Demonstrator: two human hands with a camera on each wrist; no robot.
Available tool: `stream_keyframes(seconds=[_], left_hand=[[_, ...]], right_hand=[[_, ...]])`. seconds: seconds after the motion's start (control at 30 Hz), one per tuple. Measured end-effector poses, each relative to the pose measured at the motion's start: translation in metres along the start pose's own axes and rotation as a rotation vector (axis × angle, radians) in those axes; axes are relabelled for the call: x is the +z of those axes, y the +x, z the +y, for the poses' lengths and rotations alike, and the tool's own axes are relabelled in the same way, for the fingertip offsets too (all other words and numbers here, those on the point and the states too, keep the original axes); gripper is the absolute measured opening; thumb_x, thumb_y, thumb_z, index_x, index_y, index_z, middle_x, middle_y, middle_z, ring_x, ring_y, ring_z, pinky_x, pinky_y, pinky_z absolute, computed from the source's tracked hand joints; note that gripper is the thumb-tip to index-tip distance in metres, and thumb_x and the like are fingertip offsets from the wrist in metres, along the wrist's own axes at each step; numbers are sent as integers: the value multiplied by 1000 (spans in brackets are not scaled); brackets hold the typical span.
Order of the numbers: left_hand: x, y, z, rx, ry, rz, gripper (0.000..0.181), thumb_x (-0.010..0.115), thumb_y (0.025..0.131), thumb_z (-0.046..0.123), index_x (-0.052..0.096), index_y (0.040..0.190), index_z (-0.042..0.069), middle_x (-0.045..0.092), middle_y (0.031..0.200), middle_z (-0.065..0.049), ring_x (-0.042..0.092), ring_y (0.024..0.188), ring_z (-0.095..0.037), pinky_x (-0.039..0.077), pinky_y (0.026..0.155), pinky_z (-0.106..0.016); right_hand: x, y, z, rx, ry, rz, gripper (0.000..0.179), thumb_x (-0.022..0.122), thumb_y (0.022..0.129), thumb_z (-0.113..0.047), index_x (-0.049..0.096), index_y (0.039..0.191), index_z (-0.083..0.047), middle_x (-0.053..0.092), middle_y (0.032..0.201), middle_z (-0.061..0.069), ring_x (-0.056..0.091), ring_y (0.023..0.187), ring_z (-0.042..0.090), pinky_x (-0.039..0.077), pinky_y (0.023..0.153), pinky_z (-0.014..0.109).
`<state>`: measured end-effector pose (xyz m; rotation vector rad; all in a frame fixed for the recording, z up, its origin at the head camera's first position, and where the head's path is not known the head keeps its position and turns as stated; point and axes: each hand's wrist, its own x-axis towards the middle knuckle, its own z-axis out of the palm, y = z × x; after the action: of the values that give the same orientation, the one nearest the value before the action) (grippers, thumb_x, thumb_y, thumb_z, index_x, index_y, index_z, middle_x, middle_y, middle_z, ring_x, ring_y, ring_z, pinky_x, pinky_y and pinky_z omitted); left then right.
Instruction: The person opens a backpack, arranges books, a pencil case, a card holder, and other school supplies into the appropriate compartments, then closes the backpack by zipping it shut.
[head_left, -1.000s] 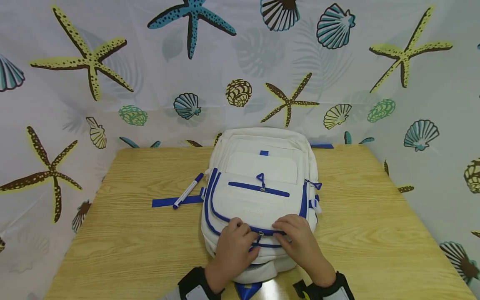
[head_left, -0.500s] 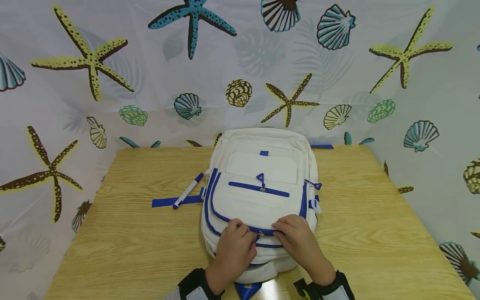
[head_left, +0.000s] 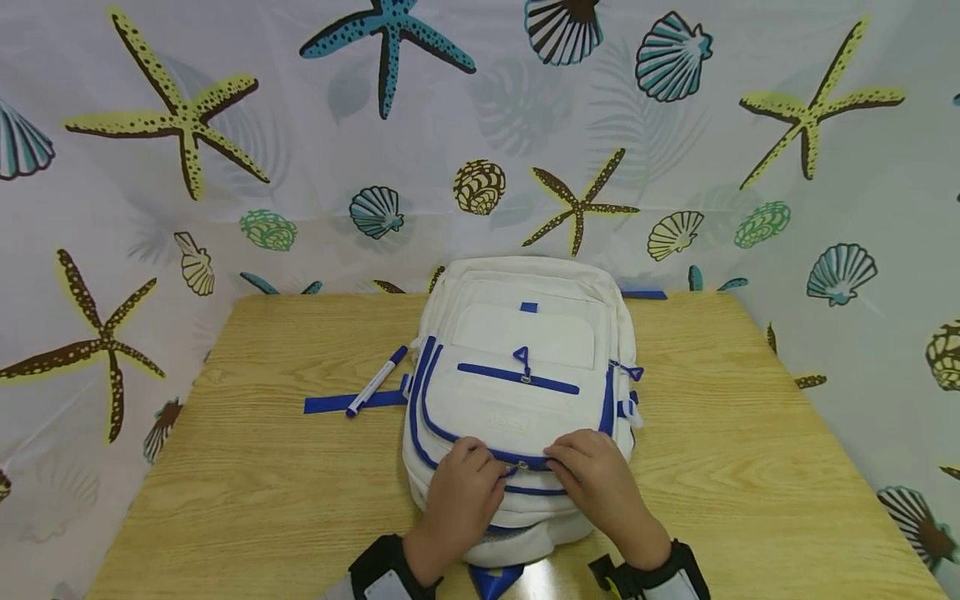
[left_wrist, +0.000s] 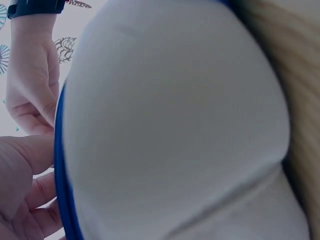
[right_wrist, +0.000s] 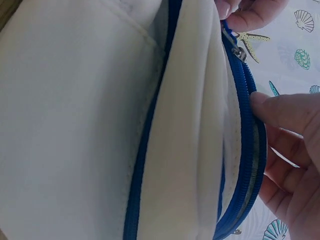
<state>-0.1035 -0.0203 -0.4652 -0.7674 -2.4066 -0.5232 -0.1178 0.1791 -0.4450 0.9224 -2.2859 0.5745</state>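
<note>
A white backpack (head_left: 525,333) with blue trim lies on the table, its front pocket facing up. At the pocket's lower edge runs a blue zipper (right_wrist: 248,130) with a metal slider (right_wrist: 240,53). My left hand (head_left: 463,496) pinches the blue zipper pull (right_wrist: 229,31) just left of the slider. On the slider's other side, my right hand (head_left: 600,483) pinches the zipper edge, its thumb (right_wrist: 265,107) on the blue band and the other fingers behind it. The left wrist view is mostly filled by the white fabric (left_wrist: 175,110); the pull itself is hidden there.
A white marker with blue caps (head_left: 375,383) lies across a blue strap (head_left: 322,406) left of the backpack. A second zipper pull (head_left: 521,357) sits on the upper pocket. Beyond the wooden table (head_left: 720,467) hangs a sea-patterned curtain (head_left: 300,167).
My left hand has shifted slightly, turning the zipper pull from hanging downward to pointing left. The right hand keeps its place at the zipper edge; the backpack and marker have not moved.
</note>
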Motion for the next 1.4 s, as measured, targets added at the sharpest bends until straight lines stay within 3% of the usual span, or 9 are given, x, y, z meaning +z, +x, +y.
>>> stream_keyframes(seconds=[0.3, 0.57, 1.23, 1.4], left_hand=[[-8, 2, -7, -42, -99, -64, 5, 70, 74, 14, 66, 76, 16, 57, 73, 7, 52, 81, -11, 45, 75, -24], [-13, 3, -12, -27, -130, -49, 5, 69, 75, 12, 66, 78, 14, 57, 76, 6, 51, 82, -11, 43, 76, -25], [-21, -1, -35, -106, -132, -51, 7, 70, 75, 9, 66, 79, 14, 60, 79, 5, 50, 82, -12, 43, 76, -25], [-23, -3, -40, -137, -122, -54, 8, 71, 74, 9, 67, 80, 13, 59, 79, 4, 50, 83, -12, 43, 76, -26]], right_hand=[[-3, 2, 1, -25, -69, 7, 18, 77, 59, -6, 69, 75, -8, 61, 73, -1, 56, 68, 14, 46, 61, 30], [-4, 3, 3, -27, -71, 12, 20, 76, 59, -5, 69, 77, -7, 62, 74, 0, 56, 69, 14, 46, 61, 30], [-6, 6, 4, -36, -54, 29, 23, 75, 59, -2, 69, 81, -6, 62, 76, 2, 57, 71, 16, 47, 63, 32], [-7, 8, 4, -28, -46, 25, 11, 70, 71, -8, 69, 81, -5, 63, 76, 2, 57, 70, 16, 47, 63, 31]])
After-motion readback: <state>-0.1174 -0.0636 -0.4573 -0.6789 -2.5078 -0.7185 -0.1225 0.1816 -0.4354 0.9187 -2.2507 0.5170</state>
